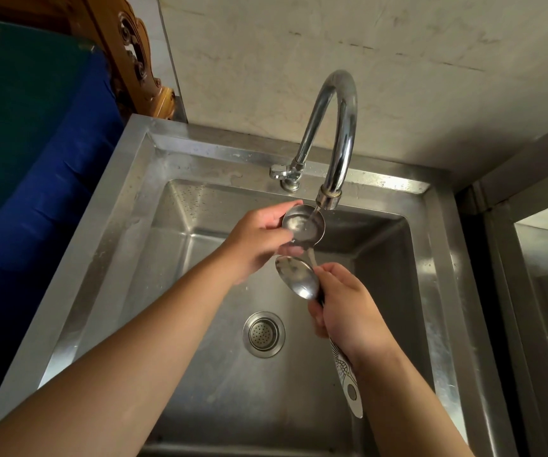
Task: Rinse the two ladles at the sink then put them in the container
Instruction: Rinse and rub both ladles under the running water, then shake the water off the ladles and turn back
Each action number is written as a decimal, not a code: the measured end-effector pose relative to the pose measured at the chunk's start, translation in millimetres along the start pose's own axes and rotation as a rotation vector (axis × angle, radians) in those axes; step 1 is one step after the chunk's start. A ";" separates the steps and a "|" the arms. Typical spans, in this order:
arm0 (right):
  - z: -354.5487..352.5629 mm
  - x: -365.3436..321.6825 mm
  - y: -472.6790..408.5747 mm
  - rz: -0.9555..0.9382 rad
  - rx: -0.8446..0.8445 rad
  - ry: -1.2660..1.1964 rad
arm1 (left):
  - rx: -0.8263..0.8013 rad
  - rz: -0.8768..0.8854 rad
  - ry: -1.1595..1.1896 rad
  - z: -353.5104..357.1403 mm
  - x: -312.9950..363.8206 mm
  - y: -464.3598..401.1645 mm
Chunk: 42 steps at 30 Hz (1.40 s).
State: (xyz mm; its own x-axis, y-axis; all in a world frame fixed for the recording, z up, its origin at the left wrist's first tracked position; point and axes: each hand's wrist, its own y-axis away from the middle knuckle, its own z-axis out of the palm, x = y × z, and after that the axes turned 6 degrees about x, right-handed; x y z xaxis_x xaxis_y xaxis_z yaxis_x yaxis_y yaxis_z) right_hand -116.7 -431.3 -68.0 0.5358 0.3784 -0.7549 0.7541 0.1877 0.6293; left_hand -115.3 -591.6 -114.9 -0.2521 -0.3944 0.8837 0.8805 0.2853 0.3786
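Two steel ladles are held over the steel sink [127, 206]. The upper ladle [304, 227] has its bowl right under the tap spout [328, 199], and a thin stream of water runs into it. My left hand [259, 242] wraps its fingers around that bowl's left edge. The lower ladle [297, 278] sits just below it, bowl facing up. My right hand [345, 308] grips both handles together; one patterned handle end [348, 384] sticks out below my wrist. No container is in view.
The drain strainer [263, 334] lies in the basin's middle. The tap's lever [277, 173] is at the back rim, left of the curved chrome neck. A blue and green surface [35, 143] lies to the left, a steel counter [546, 258] to the right.
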 end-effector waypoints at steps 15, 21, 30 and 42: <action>7.6 21.3 3.8 -0.101 -0.012 -0.014 | 0.325 0.331 -0.474 12.0 -12.2 -11.4; 2.4 13.4 0.7 -0.047 -0.047 -0.088 | 0.334 0.250 -0.355 14.0 -6.1 -11.4; -5.6 19.8 1.3 -0.057 -0.095 -0.145 | 0.216 -0.010 -0.140 1.5 -2.2 -4.3; -14.6 26.6 8.5 -0.151 -0.037 -0.144 | 0.100 0.442 -1.327 -26.2 11.9 -46.2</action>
State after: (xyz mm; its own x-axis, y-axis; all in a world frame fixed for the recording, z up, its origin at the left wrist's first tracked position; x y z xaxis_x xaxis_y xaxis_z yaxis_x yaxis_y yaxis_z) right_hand -101.6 -406.4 -80.0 0.4685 0.2101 -0.8581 0.8170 0.2665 0.5113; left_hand -148.5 -632.4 -129.1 -0.2011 0.8359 0.5108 0.9680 0.2496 -0.0274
